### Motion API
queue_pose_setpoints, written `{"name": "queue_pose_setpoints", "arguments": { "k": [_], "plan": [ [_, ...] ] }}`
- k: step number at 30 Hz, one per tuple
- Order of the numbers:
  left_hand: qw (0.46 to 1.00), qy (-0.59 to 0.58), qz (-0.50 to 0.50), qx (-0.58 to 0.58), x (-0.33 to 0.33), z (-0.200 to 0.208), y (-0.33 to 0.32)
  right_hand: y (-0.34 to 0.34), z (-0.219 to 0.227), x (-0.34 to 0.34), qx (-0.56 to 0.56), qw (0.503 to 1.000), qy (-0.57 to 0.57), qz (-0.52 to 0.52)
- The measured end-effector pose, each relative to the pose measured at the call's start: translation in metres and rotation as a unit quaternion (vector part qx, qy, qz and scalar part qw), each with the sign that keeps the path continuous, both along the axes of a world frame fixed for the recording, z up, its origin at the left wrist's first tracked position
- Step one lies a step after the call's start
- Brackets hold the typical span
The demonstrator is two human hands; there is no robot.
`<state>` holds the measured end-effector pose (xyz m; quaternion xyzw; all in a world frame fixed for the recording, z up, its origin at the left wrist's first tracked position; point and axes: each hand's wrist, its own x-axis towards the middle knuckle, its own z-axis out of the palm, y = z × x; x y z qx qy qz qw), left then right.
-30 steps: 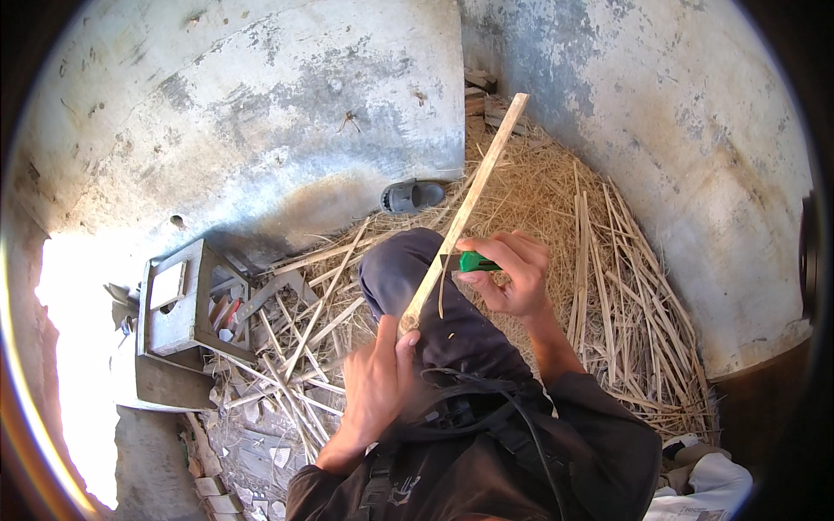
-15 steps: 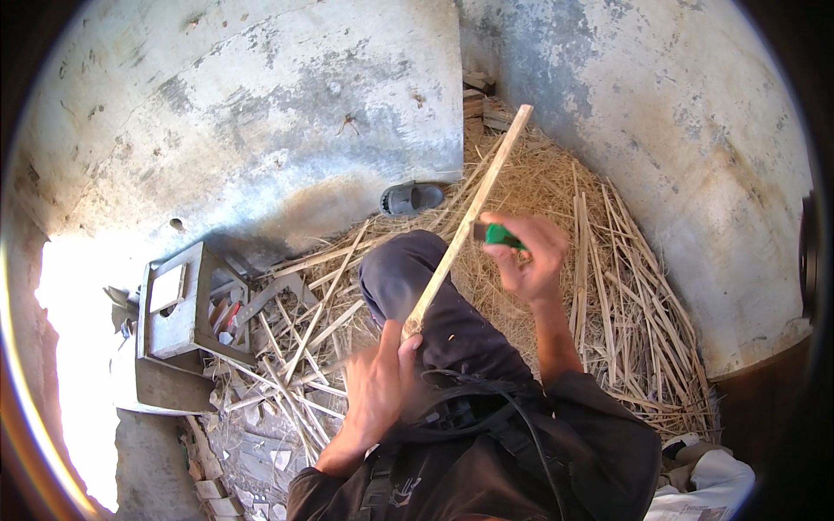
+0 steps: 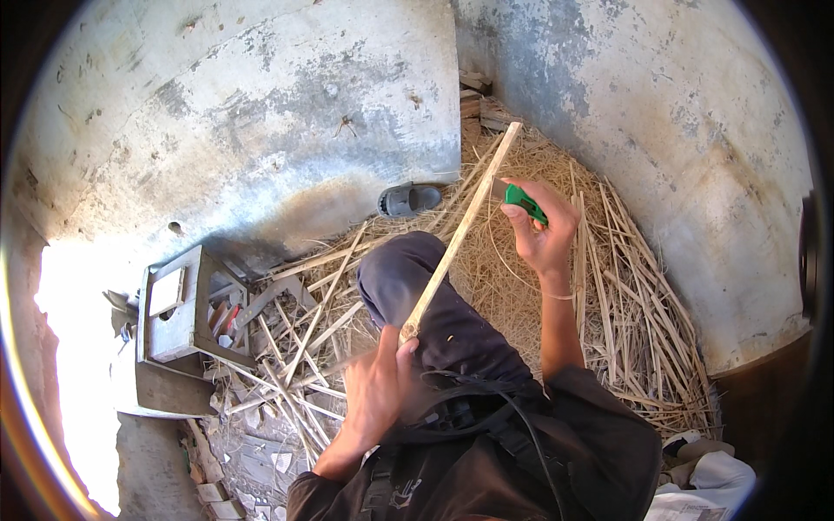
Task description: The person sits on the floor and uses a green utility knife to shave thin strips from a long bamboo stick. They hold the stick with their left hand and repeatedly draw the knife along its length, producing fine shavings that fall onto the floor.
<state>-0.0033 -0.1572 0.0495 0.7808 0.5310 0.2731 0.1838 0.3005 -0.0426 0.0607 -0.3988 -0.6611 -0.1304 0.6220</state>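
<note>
My left hand [image 3: 375,391] is closed around the lower end of a long, pale wooden strip [image 3: 460,234]. The strip slants up and away to the right, across my dark-trousered knee [image 3: 408,278]. In my right hand [image 3: 549,230] is a green-handled knife [image 3: 524,203], its short broad blade against the strip's right edge near the far end. A thin shaving [image 3: 504,256] curls down from near the blade toward my right wrist. The fingers of my right hand wrap round the handle and partly hide it.
Shavings [image 3: 495,295] cover the floor ahead. Split strips lie in a heap [image 3: 638,321] by the right wall and more [image 3: 300,347] lie crossed at left. A worn wooden box [image 3: 178,304] stands at left; a grey clog [image 3: 408,201] rests by the wall. White cloth [image 3: 721,478] lies lower right.
My right hand and the knife have moved up and farther along the strip, toward its far end. A thin curled shaving now shows beside the strip, whose tip has dipped slightly.
</note>
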Motion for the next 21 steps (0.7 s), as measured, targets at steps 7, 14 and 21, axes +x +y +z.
{"name": "queue_pose_setpoints", "arguments": {
  "k": [7,14,21],
  "plan": [
    [1.0,-0.013,0.001,-0.001,0.0,-0.005,0.003,0.005,0.008,0.004,-0.011,1.0,-0.017,-0.022],
    [1.0,-0.009,0.003,-0.003,-0.001,-0.004,0.005,0.013,0.008,0.004,0.022,0.999,-0.023,-0.014],
    [1.0,-0.005,0.01,-0.005,-0.003,-0.007,0.005,0.019,0.004,0.004,0.027,0.999,-0.03,-0.01]
  ]
}}
